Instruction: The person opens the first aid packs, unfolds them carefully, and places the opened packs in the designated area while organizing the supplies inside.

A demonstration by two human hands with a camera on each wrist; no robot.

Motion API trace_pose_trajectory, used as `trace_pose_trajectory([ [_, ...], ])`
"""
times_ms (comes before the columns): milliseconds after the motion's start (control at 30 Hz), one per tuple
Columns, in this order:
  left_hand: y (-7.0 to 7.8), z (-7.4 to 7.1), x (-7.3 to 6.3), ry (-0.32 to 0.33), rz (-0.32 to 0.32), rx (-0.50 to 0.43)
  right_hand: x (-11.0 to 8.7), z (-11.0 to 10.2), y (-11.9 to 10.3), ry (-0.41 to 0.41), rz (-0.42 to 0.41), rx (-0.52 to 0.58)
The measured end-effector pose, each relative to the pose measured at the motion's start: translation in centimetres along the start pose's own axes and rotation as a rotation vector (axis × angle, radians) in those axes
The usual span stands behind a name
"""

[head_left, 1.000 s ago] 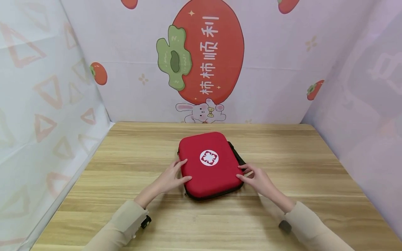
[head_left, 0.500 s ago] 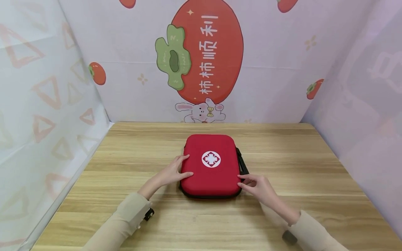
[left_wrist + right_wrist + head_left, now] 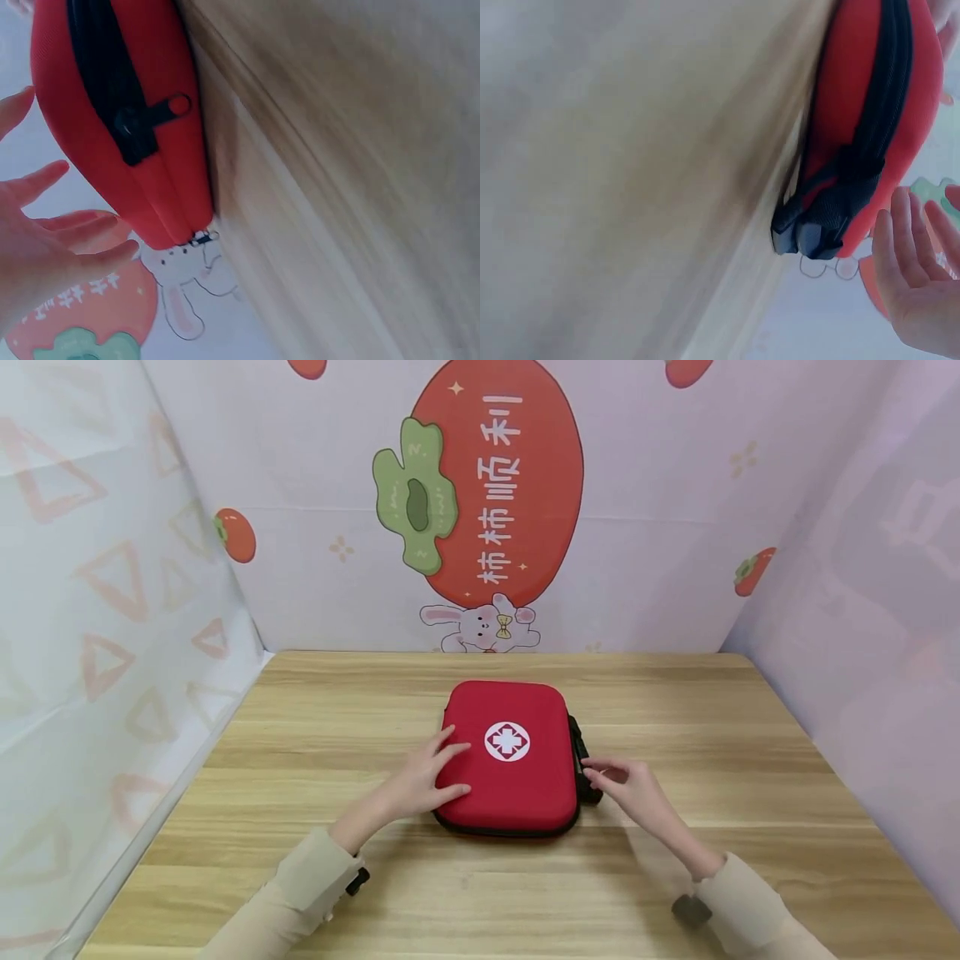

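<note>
A red zippered first-aid case (image 3: pixel 510 793) with a white cross emblem lies flat on the wooden table. My left hand (image 3: pixel 416 783) rests spread fingers on the case's left side. In the left wrist view, a black zipper pull (image 3: pixel 166 112) hangs at the end of the black zipper. Beside the case's right edge is my right hand (image 3: pixel 633 789), fingertips close to the black strap handle (image 3: pixel 583 764). The right wrist view has its fingers (image 3: pixel 904 236) fairly straight, apart from the strap. The inside of the case is hidden.
The wooden table (image 3: pixel 337 702) extends around the case. A printed backdrop (image 3: pixel 652 568) with a large persimmon and a rabbit stands behind it, and pale cloth walls (image 3: pixel 112 610) flank both sides.
The case has turned from tilted to nearly straight and shifted slightly right. My right hand has released the case's corner and moved beside the strap; the left hand has spread its fingers over the top.
</note>
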State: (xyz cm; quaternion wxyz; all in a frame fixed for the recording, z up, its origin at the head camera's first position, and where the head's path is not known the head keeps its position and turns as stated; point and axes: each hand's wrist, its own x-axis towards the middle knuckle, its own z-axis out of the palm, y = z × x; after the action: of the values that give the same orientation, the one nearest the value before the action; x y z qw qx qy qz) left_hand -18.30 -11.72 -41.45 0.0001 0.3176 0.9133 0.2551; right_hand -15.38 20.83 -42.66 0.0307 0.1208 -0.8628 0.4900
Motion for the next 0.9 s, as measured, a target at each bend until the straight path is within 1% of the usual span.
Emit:
trace_pose_trajectory([
  [67,0.4,0.2,-0.5,-0.001,0.052,0.015,0.5,-0.1,0.0,0.018,0.009,0.012],
  [100,0.7,0.3,-0.8,-0.009,0.068,0.016,0.7,-0.1,0.1,0.018,0.014,0.018],
  [167,1.2,0.4,-1.3,-0.024,0.097,0.029,1.1,0.1,0.2,0.019,0.032,0.017],
  [267,1.7,0.6,-1.9,-0.044,0.127,0.055,1.7,0.2,0.3,-0.010,0.063,0.047],
  [400,2.1,1.0,-2.4,-0.066,0.145,0.113,2.2,0.5,0.3,-0.055,0.089,0.096],
  [500,2.3,1.3,-2.6,-0.074,0.146,0.135,2.4,0.7,0.3,-0.079,0.101,0.107],
  [667,2.4,1.8,-2.7,-0.085,0.153,0.135,2.6,1.0,0.4,-0.095,0.122,0.082],
  [800,2.2,2.1,-2.7,-0.075,0.176,0.152,2.7,1.2,0.6,-0.091,0.123,0.069],
  [900,2.2,2.3,-2.6,-0.066,0.181,0.177,2.7,1.3,0.6,-0.085,0.117,0.073],
])
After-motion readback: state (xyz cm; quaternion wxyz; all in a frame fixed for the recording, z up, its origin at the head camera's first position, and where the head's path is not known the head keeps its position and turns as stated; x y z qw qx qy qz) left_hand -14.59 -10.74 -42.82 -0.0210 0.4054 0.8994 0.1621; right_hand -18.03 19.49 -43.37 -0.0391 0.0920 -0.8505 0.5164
